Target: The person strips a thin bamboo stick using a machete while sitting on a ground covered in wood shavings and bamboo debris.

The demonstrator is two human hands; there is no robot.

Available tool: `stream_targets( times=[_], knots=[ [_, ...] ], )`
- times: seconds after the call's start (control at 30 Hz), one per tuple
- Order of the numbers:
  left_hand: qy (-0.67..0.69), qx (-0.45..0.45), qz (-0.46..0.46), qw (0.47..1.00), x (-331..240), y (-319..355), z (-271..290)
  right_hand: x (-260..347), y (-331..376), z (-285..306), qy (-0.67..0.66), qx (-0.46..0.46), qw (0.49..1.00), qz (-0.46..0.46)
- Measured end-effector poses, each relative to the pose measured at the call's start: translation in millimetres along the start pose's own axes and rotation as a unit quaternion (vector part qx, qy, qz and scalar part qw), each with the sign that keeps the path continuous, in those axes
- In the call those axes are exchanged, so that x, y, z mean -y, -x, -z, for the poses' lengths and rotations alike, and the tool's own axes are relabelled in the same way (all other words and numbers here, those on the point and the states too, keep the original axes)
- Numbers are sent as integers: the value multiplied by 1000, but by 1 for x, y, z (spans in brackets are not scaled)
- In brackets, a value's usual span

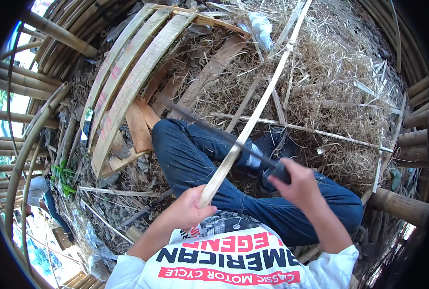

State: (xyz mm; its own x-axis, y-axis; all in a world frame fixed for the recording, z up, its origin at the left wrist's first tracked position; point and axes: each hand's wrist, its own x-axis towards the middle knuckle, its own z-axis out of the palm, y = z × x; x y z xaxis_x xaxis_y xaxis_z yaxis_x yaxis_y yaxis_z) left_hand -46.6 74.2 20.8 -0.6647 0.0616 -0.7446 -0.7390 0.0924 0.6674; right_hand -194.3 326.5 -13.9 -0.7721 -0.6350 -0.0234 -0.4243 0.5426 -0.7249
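The head view shows the left hand [188, 209] closed around the near end of a long bamboo strip [253, 118] and the right hand [299, 185] gripping a dark blade [224, 137] laid across it above the knees, so shaving seems under way, with most of the strip's length left.

Single head-worn fisheye view, steeply downward, close over lap, rim perhaps warped.

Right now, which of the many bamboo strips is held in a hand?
The long pale bamboo strip rising diagonally from the left hand, crossed by the dark blade in the right hand. The other strips lie loose on the straw.
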Motion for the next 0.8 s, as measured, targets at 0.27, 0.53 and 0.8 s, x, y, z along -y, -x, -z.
stream_targets(
  times=[0.27,0.53,0.8],
  knots=[
    [70,16,-3,997,-14,0,-8,-20,-16,15,-18,-21,997,-74],
    [82,46,55,994,-14,1,-13,-16,-16,37,-59,95,994,-10],
    [133,50,73,987,-17,2,-21,-29,-9,36,-102,9,990,-92]
  ],
)
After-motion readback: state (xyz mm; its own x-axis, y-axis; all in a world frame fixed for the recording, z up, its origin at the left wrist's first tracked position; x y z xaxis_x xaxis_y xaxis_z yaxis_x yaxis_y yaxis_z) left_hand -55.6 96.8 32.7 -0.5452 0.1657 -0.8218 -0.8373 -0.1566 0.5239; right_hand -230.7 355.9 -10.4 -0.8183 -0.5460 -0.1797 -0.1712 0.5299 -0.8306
